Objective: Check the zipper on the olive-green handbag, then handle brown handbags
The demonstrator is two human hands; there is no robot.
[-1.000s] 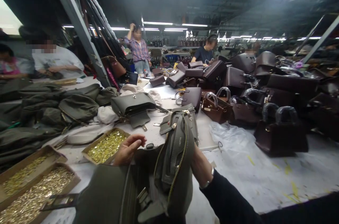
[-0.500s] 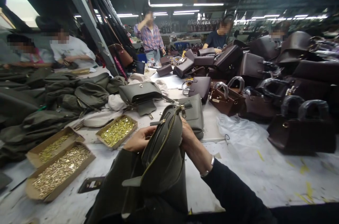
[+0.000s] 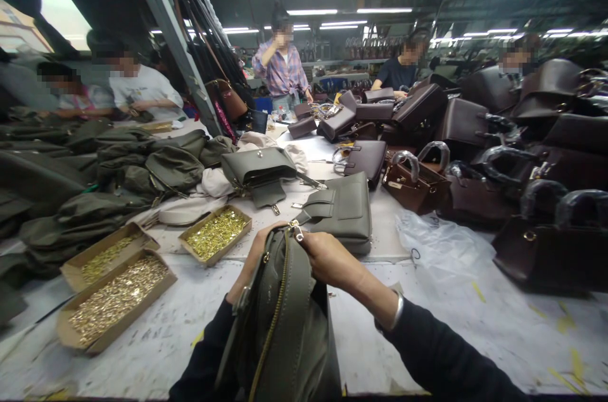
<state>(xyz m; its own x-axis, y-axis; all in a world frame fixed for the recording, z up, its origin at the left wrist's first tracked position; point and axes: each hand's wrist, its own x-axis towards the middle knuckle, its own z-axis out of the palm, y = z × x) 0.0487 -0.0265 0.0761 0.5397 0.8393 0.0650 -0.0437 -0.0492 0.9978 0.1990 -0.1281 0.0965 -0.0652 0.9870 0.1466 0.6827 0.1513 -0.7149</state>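
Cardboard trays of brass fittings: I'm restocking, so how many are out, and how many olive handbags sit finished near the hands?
Cardboard trays of brass fittings: 3
Olive handbags on the table: 2
Olive handbag held in both hands: 1
Total: 6

The olive bag looks like matt, smooth leather with a brass-coloured metal zip. Cardboard boxes hold shiny gold metal fittings. The white worktop looks scuffed beside crinkled clear plastic.

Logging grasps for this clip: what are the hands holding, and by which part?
Both hands grip the olive-green handbag at its top end: right hand by the zipper pull, left hand mostly hidden behind it.
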